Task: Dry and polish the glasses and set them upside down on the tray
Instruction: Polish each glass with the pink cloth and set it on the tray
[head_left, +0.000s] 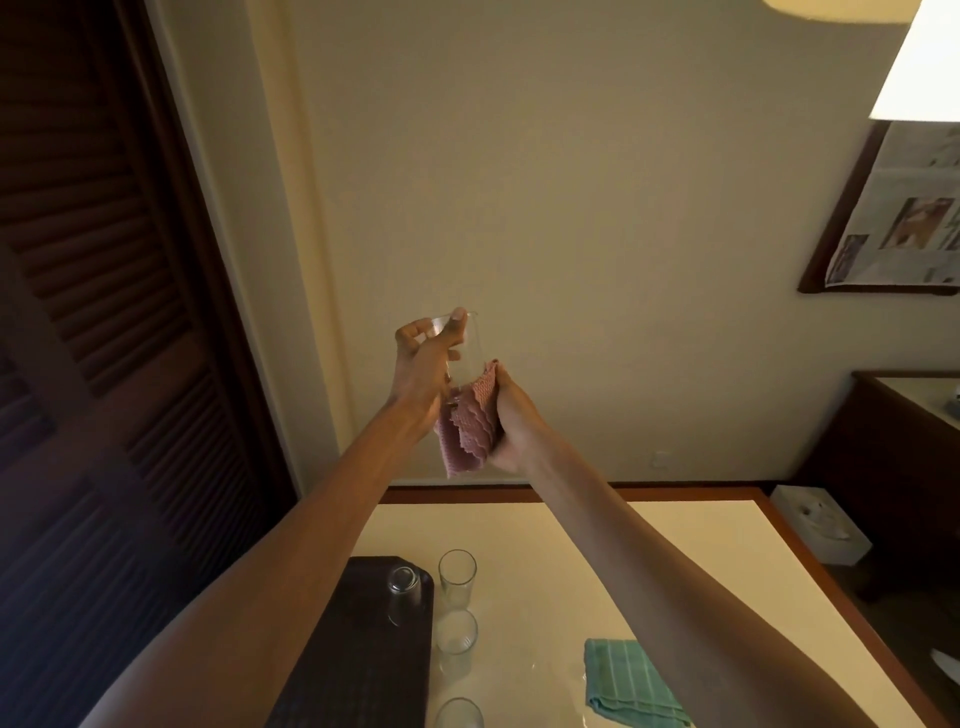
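Held glass: raised high above and beyond the tray, against the pale wall; probably lifted there so light shows smears through it
Axis: long axis close to upright, leaning slightly; whether rim or base is uppermost cannot be told
Left hand: fingers and thumb curled round the glass's upper end, steadying it so the other hand can rub
Right hand: clamped on the pink cloth, bunched against the glass's lower part; polishing appears under way
Tray: dark, at the table's left edge; one finished glass stands mouth down on its far end
Waiting glasses: three upright in a row just right of the tray; apparently yet to be done
Green cloth: folded, well right of the tray; seemingly a spare within reach
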